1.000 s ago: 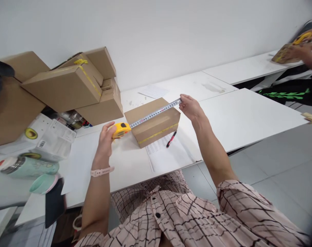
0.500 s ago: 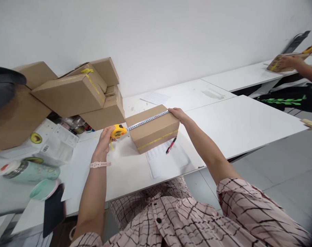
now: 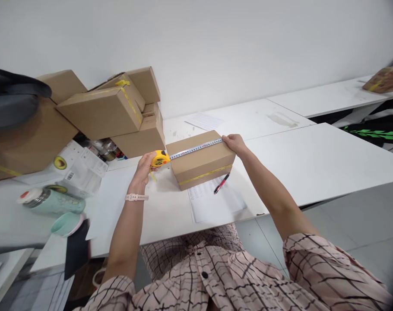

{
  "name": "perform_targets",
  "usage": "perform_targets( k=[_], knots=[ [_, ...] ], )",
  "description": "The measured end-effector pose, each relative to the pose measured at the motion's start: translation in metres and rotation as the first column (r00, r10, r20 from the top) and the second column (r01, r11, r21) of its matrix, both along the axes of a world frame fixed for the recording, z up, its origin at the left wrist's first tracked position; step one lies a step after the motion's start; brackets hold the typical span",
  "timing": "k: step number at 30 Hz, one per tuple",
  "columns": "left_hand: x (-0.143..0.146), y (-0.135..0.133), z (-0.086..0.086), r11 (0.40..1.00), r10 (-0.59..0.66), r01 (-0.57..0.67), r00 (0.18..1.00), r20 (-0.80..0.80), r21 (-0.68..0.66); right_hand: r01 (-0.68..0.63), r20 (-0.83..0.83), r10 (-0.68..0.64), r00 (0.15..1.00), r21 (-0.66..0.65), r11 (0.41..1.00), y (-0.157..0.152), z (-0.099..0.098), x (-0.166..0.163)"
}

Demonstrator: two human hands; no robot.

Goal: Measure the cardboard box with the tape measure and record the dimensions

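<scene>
A brown cardboard box point(image 3: 204, 166) with a yellow tape strip along its near side sits on the white table. My left hand point(image 3: 145, 167) is closed around a yellow tape measure point(image 3: 160, 159), held right at the box's left edge. Its blade point(image 3: 196, 148) stretches across the box top to the far right edge. There my right hand point(image 3: 234, 142) pinches the blade's end against the box corner. Partly under the box lies a printed sheet point(image 3: 212, 205), with a red and black pen point(image 3: 221, 184) on it.
Several cardboard boxes point(image 3: 99, 113) are stacked at the left by the wall. Nearer are a green bottle point(image 3: 54, 201), a green bowl point(image 3: 66, 224) and a dark flat object point(image 3: 77, 248). Another paper point(image 3: 204, 121) lies behind. A co-worker's hand point(image 3: 392, 80) touches a box at far right.
The yellow case has come closer to the box's left edge, shortening the blade between them. My right hand stays at the right edge. The whole view has shifted slightly.
</scene>
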State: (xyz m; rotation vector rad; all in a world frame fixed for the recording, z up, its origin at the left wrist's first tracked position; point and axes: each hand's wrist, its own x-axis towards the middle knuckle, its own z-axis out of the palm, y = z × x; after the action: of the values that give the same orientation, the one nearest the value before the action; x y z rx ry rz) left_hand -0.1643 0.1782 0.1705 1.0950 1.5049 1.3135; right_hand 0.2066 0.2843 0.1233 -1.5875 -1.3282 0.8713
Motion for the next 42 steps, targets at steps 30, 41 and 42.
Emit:
perform_targets(
  k=[30,41,42],
  knots=[
    [0.203,-0.105,-0.029,0.879,-0.347,0.477,0.671,0.655,-0.023,-0.456,0.492,0.405,0.771,-0.017,0.89,0.066,0.033,-0.08],
    [0.159,-0.121,-0.027,0.903,-0.401,0.428,0.812,0.425,0.035,-0.36,0.04,0.363,0.931,0.271,0.893,0.042,0.047,-0.043],
    [0.145,-0.128,-0.03,0.921,-0.377,0.385,0.855,0.355,0.05,-0.276,-0.023,0.299,0.954,0.316,0.908,0.031,0.047,-0.029]
  ],
)
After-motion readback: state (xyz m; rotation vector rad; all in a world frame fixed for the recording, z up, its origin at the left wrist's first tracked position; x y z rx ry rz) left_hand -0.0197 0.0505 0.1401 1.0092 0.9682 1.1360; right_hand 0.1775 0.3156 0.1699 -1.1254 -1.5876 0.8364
